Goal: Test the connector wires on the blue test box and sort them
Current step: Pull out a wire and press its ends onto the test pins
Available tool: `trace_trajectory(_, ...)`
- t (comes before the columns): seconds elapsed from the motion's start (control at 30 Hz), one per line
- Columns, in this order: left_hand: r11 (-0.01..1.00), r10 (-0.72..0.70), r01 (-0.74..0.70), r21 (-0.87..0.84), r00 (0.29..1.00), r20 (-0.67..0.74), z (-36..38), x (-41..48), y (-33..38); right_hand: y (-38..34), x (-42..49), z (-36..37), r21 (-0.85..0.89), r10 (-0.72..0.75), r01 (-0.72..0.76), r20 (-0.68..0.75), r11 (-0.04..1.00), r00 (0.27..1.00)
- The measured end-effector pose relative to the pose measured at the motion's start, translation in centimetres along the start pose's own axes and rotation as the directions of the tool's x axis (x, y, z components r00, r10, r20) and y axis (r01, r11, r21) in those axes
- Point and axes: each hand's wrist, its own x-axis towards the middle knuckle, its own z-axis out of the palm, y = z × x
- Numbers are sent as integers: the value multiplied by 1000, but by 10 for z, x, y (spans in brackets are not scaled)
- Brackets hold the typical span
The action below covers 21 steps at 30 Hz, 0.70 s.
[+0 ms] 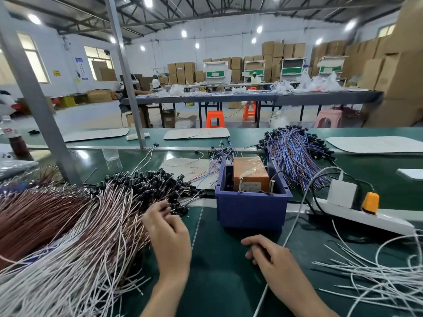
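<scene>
A blue test box [251,209] stands mid-table with an orange unit [250,173] inside and two upright metal pins at its front. A big heap of brown and white connector wires [80,225] with black plug ends [148,181] covers the left. My left hand [168,234] reaches into the plug ends at the heap's right edge, fingers curled among them; whether it grips one I cannot tell. My right hand [270,255] rests on the green mat below the box, fingers curled with nothing seen in them. A blue and red wire bundle [295,154] lies behind the box.
A white power strip [366,218] with an orange plug [370,202] and a white adapter lies right of the box. Loose white wires [377,277] spread at the lower right. A grey steel post [39,104] rises at the left. White boards lie on the far belt.
</scene>
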Motion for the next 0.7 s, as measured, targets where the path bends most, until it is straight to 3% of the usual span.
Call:
trace_trajectory(0.07,982,190,-188,-31,977,94,7,-17,16,-1,1,0,52,0,1,-21,999,1000)
trace_trajectory(0.17,902,431,-420,-104,855,289,16,-54,33,-4,3,-3,179,0,11,-59,984,998)
trace_trajectory(0.27,870,487,-443,-216,708,511,23,-88,46,-6,2,-8,340,-62,76,-52,937,997)
trace_trajectory(0.33,860,496,-450,-240,629,599,27,-100,51,-5,1,-10,563,-42,29,9,826,999)
trace_trajectory(0.5,946,308,-127,-299,640,703,26,-93,45,-10,10,-10,841,50,-99,86,533,995)
trace_trajectory(0.6,954,251,-22,-298,602,758,27,-92,42,-12,10,-9,845,94,-94,51,527,994)
trace_trajectory(0.7,948,227,61,-312,559,798,31,-92,39,-11,8,-8,800,139,-49,-43,598,989)
